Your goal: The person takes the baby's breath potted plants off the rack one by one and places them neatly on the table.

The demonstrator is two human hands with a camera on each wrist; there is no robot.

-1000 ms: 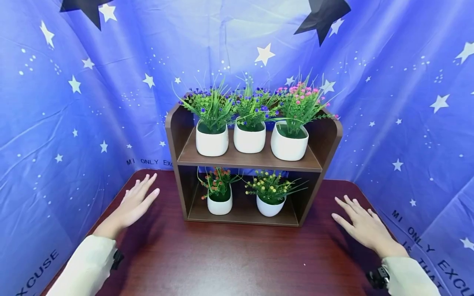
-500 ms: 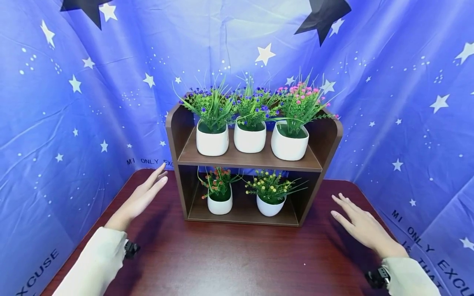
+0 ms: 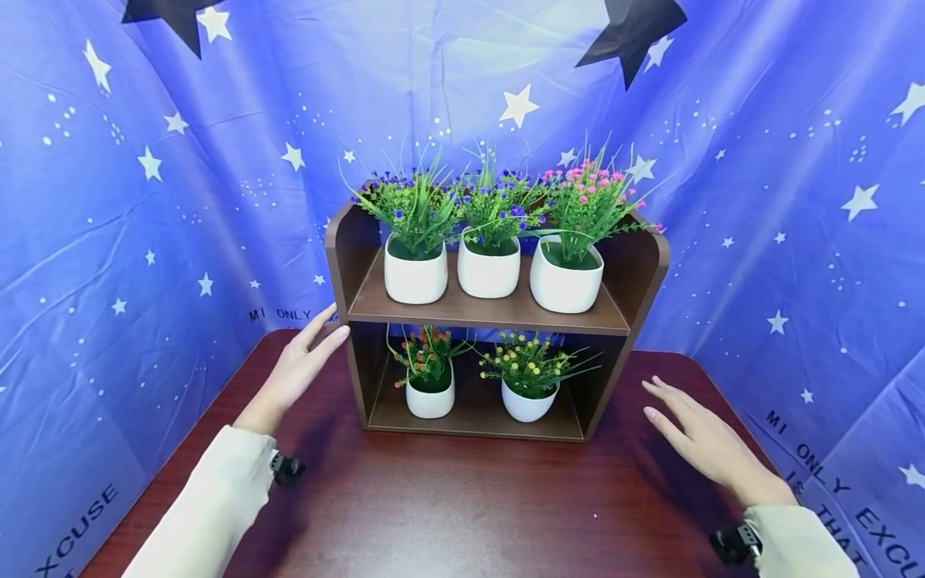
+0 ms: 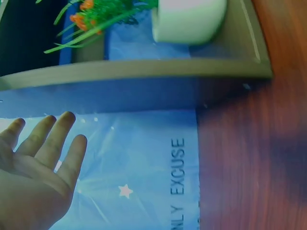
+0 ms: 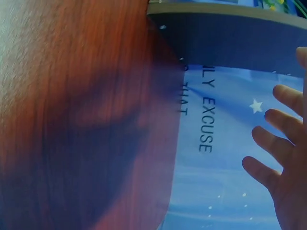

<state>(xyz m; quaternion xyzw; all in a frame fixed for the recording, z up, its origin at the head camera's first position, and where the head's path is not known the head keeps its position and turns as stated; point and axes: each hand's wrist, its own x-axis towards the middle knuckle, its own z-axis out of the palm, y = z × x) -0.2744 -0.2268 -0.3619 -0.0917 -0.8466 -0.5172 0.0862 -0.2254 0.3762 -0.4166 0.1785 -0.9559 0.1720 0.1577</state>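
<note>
Two-tier brown shelf (image 3: 470,320) upright on a red-brown table (image 3: 433,498), between a person's hands. The left hand (image 3: 295,373), released and with fingers extended, lies just beside the shelf's left side panel; whether the fingertips touch it cannot be told. The right hand (image 3: 701,441), also free of any object, is held near the right side panel but apart from it. Upper tier: three white pots (image 3: 415,277), the rightmost pink-flowered, the others blue-violet. Lower tier: orange-flowered pot (image 3: 430,401) at left, yellow-flowered pot (image 3: 530,406) at right, both within the shelf's side panels.
</note>
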